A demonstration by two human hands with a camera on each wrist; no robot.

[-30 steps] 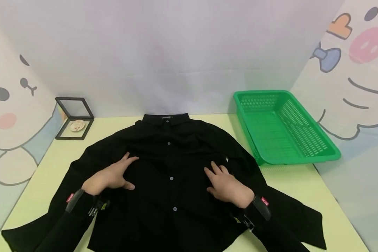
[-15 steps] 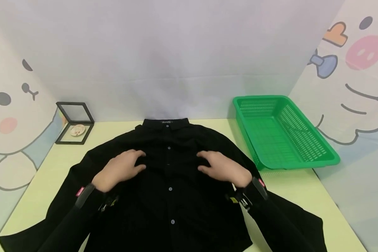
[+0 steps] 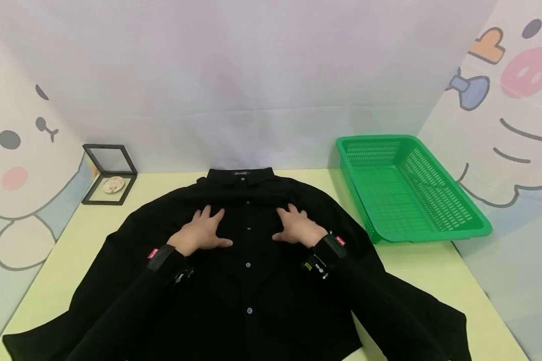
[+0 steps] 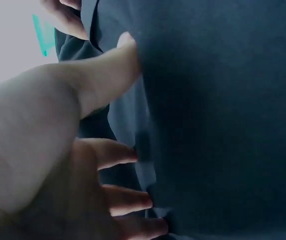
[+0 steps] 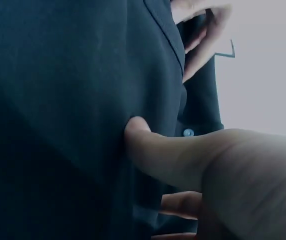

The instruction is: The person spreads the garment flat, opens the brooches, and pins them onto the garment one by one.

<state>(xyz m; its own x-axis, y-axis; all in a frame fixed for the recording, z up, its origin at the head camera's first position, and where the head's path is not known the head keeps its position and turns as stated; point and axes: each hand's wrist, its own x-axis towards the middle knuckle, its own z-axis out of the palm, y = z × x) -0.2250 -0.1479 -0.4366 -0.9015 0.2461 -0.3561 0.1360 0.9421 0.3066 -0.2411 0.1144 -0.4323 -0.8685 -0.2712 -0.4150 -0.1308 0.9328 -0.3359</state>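
A black button-up shirt lies front up on the table, its collar at the far edge and its sleeves spread to both sides. On the left chest my left hand rests with fingers spread and thumb toward the button line. Opposite it, my right hand lies on the right chest, fingers spread, its thumb also toward the buttons. In the left wrist view the fingertips press on the dark cloth. The right wrist view has the right thumb against the fabric, near a shirt button.
A green plastic basket stands at the back right of the pale yellow table. At the back left sits a black-edged open frame with a small round item in it. White cloth walls enclose the back and sides.
Both hands have moved inward and up the shirt, toward the button line. Half a second ago their fingers were bent above the chest; now they lie spread on the cloth.
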